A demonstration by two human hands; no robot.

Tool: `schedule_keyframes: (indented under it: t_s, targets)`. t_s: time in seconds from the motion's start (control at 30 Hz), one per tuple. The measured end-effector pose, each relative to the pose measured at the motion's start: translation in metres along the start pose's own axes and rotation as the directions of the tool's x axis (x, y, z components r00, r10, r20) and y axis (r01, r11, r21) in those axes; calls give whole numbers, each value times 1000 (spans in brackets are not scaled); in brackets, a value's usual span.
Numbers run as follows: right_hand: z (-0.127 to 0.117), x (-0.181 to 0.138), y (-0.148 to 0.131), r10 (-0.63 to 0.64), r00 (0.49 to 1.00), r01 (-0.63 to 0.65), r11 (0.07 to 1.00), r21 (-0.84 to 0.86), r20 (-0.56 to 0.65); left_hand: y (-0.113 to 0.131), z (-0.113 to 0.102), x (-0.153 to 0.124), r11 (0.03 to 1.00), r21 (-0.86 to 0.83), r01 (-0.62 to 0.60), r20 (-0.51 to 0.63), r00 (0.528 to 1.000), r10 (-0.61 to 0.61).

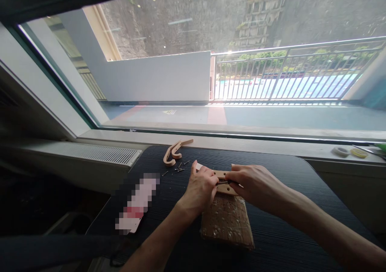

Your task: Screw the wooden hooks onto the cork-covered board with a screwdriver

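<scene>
Two pale wooden strips with holes lie side by side at the far end of a taped brown cardboard box [227, 225]: one farther strip [220, 174] and one nearer strip [226, 189]. My left hand [200, 185] is closed over their left ends, and its fingers hide that part. A light end of wood [199, 166] sticks out beyond its fingertips. My right hand [256, 183] grips what looks like a screwdriver [222, 182], whose thin metal shaft runs left between the strips toward my left fingers. Its tip is hidden, as is most of the dark handle.
Two J-shaped wooden hooks [173, 151] rest at the back left of the black table [280, 219]. Several loose screws [180, 169] lie near them. A blurred pinkish flat item [138, 203] is at left. Tape rolls [358, 153] sit on the windowsill [256, 145].
</scene>
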State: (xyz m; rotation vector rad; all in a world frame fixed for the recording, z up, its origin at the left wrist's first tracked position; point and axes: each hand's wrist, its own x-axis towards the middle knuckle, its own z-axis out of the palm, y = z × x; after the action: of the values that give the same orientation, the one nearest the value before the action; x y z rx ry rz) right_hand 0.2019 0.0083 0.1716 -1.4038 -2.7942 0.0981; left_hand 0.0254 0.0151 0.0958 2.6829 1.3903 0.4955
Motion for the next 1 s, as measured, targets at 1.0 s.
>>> schedule_keyframes:
  t_s: [1.0]
  targets:
    - [-21,30,-8,-190,976,201,974,-101,105,2,-4,0,999,-8,35,31,999,-34]
